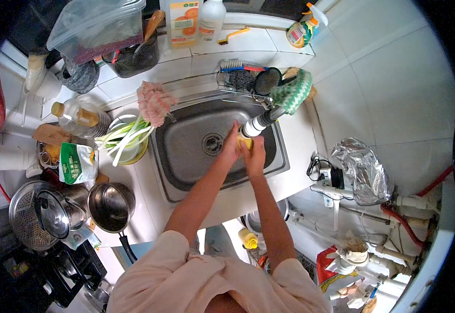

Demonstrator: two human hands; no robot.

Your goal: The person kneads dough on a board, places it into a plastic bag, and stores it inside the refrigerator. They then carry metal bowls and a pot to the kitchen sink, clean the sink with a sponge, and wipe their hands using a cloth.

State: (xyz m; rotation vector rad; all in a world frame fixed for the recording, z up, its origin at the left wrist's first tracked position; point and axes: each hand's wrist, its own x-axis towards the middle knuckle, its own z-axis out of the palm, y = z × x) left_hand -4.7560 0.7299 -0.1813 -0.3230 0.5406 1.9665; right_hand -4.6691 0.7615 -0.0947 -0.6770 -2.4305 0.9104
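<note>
Over the right part of the grey sink basin (188, 156), my left hand (231, 142) and my right hand (254, 154) come together just below the faucet's white and black spout (257, 124). Both hands are closed around a small yellow item (245, 142), which shows between them under the spout. What exactly it is cannot be made out. The drain (212, 144) lies to the left of my hands. A green and white cloth (293, 93) covers the faucet's upper end.
Left of the sink are a pink cloth (155, 103), a bowl with green onions (128, 141), a plastic bottle (81, 119) and a saucepan (111, 206). Behind it sits a wire rack (238, 81) with brushes. Foil (363, 169) and pipes are at the right.
</note>
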